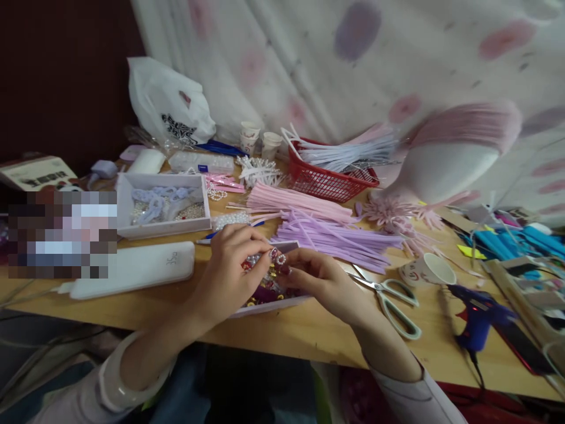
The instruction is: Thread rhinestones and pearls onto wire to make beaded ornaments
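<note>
Over a small white box (289,304), my left hand (236,268) and my right hand (322,280) meet fingertip to fingertip. Between them is a small beaded ornament (281,258) with a ring of pearly beads and dark red parts. My left thumb and fingers pinch it from one side, and my right fingers are closed at its other side. Its exact make is too small to tell. Gold, red and purple trinkets (260,294) lie in the box beneath, partly hidden by my hands.
Scissors (388,297), a paper cup (427,271) and a blue glue gun (479,318) lie to the right. Purple pipe cleaners (335,238) and a red basket (331,182) are behind. A white power bank (136,270) and a bead box (165,229) are left.
</note>
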Demonstrator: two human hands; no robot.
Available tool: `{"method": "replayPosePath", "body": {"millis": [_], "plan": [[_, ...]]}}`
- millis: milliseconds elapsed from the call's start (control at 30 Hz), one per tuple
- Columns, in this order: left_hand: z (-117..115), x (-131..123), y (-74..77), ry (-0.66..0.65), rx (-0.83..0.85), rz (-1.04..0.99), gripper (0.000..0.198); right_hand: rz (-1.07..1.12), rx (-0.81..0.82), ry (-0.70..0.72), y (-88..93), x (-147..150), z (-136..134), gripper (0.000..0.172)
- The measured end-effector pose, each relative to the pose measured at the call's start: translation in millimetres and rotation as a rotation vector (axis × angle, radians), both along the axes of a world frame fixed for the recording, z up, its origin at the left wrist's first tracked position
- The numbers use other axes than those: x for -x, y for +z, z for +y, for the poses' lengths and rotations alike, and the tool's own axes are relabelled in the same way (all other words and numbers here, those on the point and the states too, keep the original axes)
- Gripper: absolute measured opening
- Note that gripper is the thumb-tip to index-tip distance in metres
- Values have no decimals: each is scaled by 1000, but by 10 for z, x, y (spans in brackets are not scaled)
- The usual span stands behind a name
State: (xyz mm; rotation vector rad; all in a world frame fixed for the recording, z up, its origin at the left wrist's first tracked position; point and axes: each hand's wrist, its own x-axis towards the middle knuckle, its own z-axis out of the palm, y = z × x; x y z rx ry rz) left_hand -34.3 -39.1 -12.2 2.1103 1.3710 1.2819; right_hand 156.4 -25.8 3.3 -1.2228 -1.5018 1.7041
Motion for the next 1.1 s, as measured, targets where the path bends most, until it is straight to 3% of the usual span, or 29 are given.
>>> {"method": "replayPosePath", "body": {"millis": [133,300,500,767,900,1100], "plan": [[13,-18,15,-23,39,-43,17,45,33,-30,-17,-76,27,31],[16,-38,18,-64,61,-87,17,310,350,156,-68,-50,132,48],[39,-59,64,-135,75,-138,22,445,485,294,-129,-34,225,46],[43,-103,81,-153,64,-96,21,535,494,278,-110,-64,194,34],[39,-103,86,-135,71,-108,21,534,406,254,-113,-67,165,32],[0,-42,111,-92,-2,-45,16,260,-25,99,-82,-52,68,38]]}}
